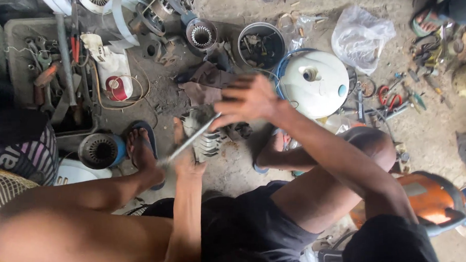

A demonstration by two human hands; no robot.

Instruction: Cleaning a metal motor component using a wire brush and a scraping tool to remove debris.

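Gripping a metal rod (191, 141), the right hand (247, 100) hovers above the motor stator (204, 138) steadied by the left hand (188, 160).

This is a rough repair workshop for electric motors and fans, set up on a bare, dirty concrete floor (230, 171). The white round fan housing (315, 84) serves as a landmark. To its left sits a round tin of small parts (261, 45), and further left a motor stator (201, 36) with its slotted core showing. Far left of the housing, a grey tray (27, 56) holds wrenches and other hand tools. Right of the housing lie red-handled pliers (388, 97) and screwdrivers, scattered loose. Below and well to its left stands another stator in a blue casing (101, 150).
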